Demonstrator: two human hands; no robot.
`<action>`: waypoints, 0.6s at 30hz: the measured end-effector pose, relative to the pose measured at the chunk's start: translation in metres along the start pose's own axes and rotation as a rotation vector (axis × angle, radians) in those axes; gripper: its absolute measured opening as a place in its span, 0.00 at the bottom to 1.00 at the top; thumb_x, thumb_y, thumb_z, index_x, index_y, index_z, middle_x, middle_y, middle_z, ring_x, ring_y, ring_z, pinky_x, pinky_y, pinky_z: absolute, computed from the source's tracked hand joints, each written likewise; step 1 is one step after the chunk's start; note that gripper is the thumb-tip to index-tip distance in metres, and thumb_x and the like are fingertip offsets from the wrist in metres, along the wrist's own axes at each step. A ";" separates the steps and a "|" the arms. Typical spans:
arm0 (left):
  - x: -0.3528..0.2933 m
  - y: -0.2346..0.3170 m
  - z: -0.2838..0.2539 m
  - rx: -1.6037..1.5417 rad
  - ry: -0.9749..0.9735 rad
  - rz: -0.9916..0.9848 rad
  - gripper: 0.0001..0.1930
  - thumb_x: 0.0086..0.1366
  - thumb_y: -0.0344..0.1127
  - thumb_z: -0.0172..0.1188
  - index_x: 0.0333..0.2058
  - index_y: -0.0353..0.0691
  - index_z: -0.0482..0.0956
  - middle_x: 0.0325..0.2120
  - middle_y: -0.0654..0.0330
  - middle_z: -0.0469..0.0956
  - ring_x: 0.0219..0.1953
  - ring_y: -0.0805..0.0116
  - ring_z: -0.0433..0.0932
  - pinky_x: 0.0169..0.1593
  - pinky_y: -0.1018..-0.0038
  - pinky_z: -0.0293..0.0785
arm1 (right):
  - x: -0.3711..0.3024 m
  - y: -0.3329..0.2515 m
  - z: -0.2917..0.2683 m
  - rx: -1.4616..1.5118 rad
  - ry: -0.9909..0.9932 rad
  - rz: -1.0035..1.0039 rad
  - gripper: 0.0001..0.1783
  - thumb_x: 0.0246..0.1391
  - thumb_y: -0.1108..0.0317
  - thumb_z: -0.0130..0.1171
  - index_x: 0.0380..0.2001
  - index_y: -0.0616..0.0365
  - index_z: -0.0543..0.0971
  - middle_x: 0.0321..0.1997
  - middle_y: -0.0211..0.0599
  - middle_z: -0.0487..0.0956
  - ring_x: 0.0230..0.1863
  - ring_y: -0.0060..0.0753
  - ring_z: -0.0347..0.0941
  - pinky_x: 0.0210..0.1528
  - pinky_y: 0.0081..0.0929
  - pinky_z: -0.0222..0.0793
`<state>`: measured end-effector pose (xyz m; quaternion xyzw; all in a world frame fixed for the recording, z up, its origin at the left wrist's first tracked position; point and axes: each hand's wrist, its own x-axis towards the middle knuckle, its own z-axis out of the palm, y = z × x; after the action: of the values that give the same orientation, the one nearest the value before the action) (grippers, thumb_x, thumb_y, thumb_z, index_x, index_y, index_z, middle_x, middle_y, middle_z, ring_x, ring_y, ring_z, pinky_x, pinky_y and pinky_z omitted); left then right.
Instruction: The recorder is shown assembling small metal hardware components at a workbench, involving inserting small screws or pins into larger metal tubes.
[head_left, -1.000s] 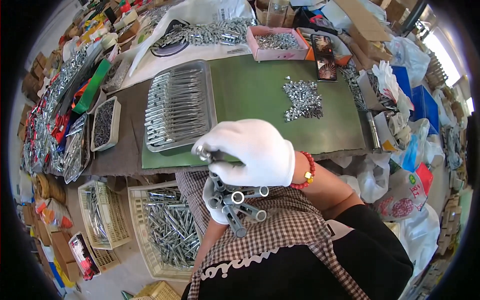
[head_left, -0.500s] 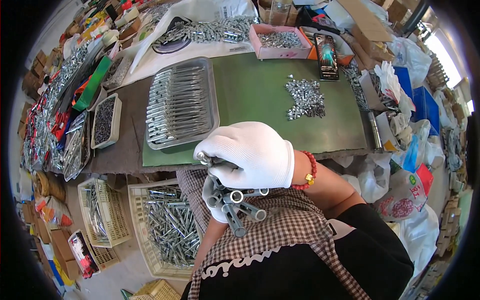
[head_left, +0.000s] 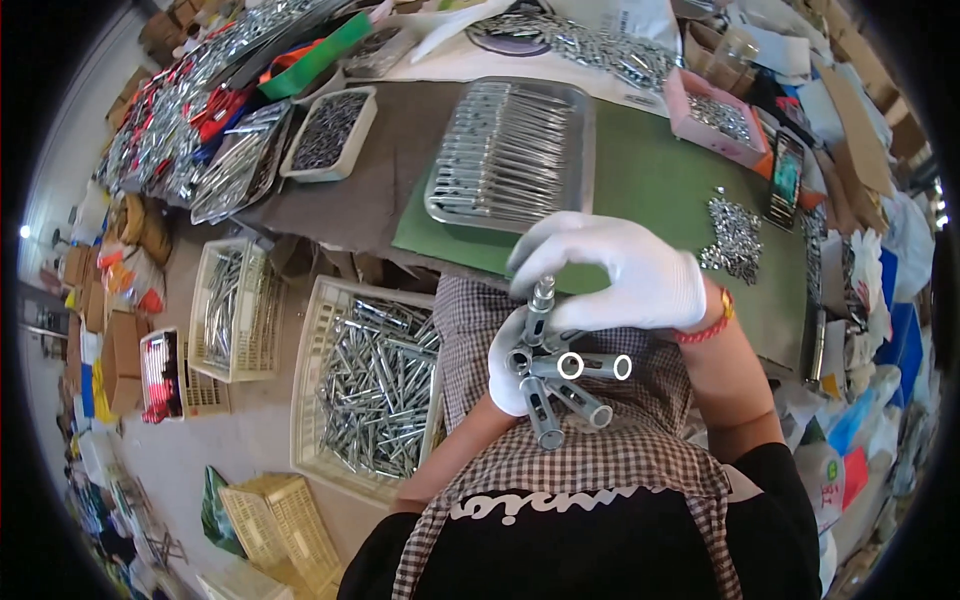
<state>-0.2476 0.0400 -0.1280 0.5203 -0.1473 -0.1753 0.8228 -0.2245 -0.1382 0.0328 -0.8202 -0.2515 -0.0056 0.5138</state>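
Note:
My left hand [head_left: 505, 372], in a white glove, is closed around a bundle of slotted metal tubes [head_left: 544, 415]. Their round ends fan out toward my apron, and the palm is mostly hidden behind them. One tube with a narrower metal tip [head_left: 543, 292] stands up from the bundle. Over it curves my gloved right hand [head_left: 630, 272], thumb and fingers apart, with nothing seen gripped between them. Just beyond, a grey metal tray [head_left: 588, 150] on the green mat [head_left: 650, 190] carries rows of slim metal rods [head_left: 505, 150].
Small metal pieces [head_left: 733, 238] lie heaped on the mat's right, near a phone [head_left: 785, 180] and a pink box [head_left: 680, 115]. A tub of dark screws [head_left: 330, 130] stands left of the tray. Below the table edge, a cream crate [head_left: 308, 390] holds many metal tubes.
The view has swung left, so the table appears farther right. My right hand has gone from a closed pinch at a tube's end to spread fingers. My left hand keeps the bundle.

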 end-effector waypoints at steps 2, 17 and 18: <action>-0.003 -0.004 -0.015 0.001 -0.031 0.021 0.13 0.74 0.36 0.38 0.45 0.36 0.69 0.37 0.55 0.78 0.28 0.61 0.83 0.25 0.70 0.84 | 0.013 0.010 -0.003 0.279 0.018 0.105 0.16 0.50 0.69 0.63 0.43 0.60 0.81 0.48 0.37 0.78 0.48 0.28 0.75 0.51 0.28 0.71; 0.005 -0.007 -0.013 -1.186 0.091 -0.438 0.17 0.73 0.49 0.44 0.38 0.42 0.74 0.27 0.59 0.78 0.25 0.60 0.82 0.25 0.62 0.84 | 0.106 0.070 0.016 -0.911 0.203 0.395 0.16 0.54 0.60 0.60 0.44 0.55 0.78 0.38 0.45 0.80 0.43 0.50 0.77 0.50 0.43 0.71; 0.005 -0.004 -0.010 -1.220 0.068 -0.406 0.17 0.72 0.48 0.45 0.39 0.42 0.74 0.27 0.59 0.78 0.26 0.59 0.82 0.25 0.62 0.84 | 0.107 0.075 0.015 -0.883 0.207 0.346 0.16 0.54 0.60 0.60 0.44 0.55 0.78 0.38 0.45 0.81 0.43 0.50 0.77 0.49 0.42 0.72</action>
<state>-0.2397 0.0444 -0.1360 -0.0184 0.1064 -0.3630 0.9255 -0.1034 -0.1083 -0.0089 -0.9848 -0.0324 -0.1077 0.1322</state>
